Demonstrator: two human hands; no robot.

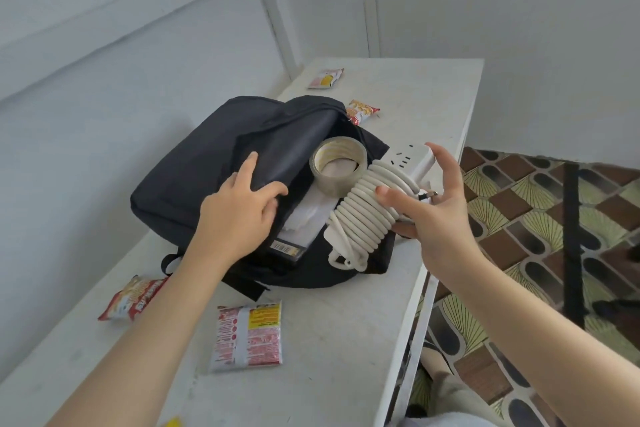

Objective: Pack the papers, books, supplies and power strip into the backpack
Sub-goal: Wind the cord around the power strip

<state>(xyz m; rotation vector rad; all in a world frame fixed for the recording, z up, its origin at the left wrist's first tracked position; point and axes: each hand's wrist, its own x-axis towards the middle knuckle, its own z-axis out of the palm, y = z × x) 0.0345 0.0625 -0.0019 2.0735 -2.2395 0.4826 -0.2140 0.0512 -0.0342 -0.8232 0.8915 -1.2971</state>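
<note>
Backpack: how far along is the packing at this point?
Done: papers, a barcoded book and a tape roll already lie inside the open backpack. In hand: the right hand holds the power strip, cord wound round it, over the opening, while the left hand holds the flap back. Left: set the power strip inside; the backpack is not yet closed.

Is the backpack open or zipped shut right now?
Open. The left hand holds the backpack flap back, and a tape roll and papers show inside its mouth.
</note>
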